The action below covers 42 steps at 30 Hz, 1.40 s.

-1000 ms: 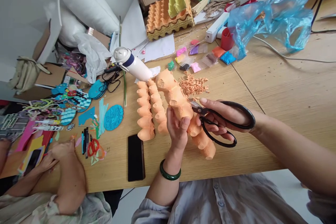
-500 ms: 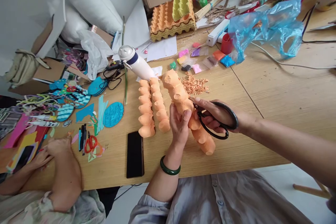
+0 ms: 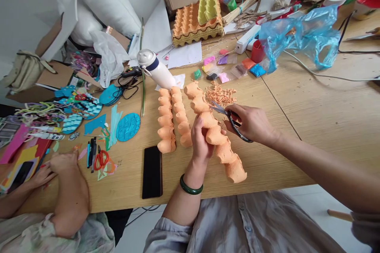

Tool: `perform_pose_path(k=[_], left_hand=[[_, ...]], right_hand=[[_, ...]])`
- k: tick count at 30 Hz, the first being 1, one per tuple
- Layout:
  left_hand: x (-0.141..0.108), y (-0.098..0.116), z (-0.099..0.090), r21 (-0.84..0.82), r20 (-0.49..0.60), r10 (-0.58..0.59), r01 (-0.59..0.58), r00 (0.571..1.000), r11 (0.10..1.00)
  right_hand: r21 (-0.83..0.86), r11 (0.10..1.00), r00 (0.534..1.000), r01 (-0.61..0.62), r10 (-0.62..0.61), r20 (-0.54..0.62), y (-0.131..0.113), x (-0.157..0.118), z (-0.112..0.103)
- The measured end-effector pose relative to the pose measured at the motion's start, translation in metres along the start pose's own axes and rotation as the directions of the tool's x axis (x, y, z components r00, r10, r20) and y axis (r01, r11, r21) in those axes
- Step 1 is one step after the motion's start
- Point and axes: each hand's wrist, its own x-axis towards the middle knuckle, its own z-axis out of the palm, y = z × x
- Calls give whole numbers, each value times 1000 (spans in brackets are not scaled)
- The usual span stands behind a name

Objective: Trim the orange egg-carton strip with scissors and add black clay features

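An orange egg-carton strip (image 3: 214,134) is held in my left hand (image 3: 202,142), its fingers wrapped around the middle. The strip slants over the table with its cups facing left. My right hand (image 3: 252,122) grips black-handled scissors (image 3: 234,122). Their blades lie at the strip's right edge, near its upper cups; whether they are cutting into it I cannot tell. Left of my left hand, two more orange strips (image 3: 166,120) lie side by side on the table. Beyond the scissors is a heap of orange trimmings (image 3: 221,95).
A phone (image 3: 152,172) lies near the front edge. Behind the strips leans a white bottle (image 3: 156,69). Stacked egg trays (image 3: 185,19), small coloured packets (image 3: 224,77) and a blue plastic bag (image 3: 299,33) fill the back. At left are another person's hands (image 3: 63,164) and red scissors (image 3: 101,160).
The strip has been turned in my left hand, so its cups and cut edge show differently. My right hand has rotated the scissors, and their blades now show at the strip's upper right edge.
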Motion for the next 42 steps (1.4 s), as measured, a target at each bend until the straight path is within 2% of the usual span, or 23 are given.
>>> perform_pose_path(k=[2, 5, 10, 13, 18, 24, 29, 32, 36, 42], left_hand=[[0, 2, 0, -11, -17, -61, 61, 998, 998], [-3, 5, 1, -2, -5, -132, 132, 991, 991], [-6, 9, 4, -75, 90, -156, 163, 984, 984], [-6, 9, 4, -89, 126, -181, 193, 975, 977], [-4, 6, 2, -73, 116, -98, 107, 988, 992], [-9, 13, 8, -85, 100, -218, 227, 971, 970], [-12, 17, 8, -44, 59, -247, 250, 967, 967], [-11, 18, 9, -58, 43, -276, 279, 960, 959], [-7, 12, 9, -98, 29, -209, 211, 978, 973], [-5, -7, 9, -72, 0, -71, 71, 997, 995]], right_hand=[[-22, 997, 996, 70, -71, -50, 5, 3, 12], [-11, 997, 994, 72, -72, -82, 7, 7, 24], [3, 996, 992, 85, -85, -89, 6, 9, 33], [-42, 993, 990, 108, -111, -85, 5, 9, 33], [-36, 992, 991, 118, -120, -56, 5, 7, 31], [-71, 983, 985, 169, -171, -16, 13, 9, 28], [-30, 967, 968, 252, -252, 0, 21, 14, 24], [16, 966, 966, 257, -257, 9, 22, 14, 22], [-26, 985, 985, 172, -172, -4, 17, 9, 26], [-82, 996, 997, 45, -40, 68, 4, 3, 30]])
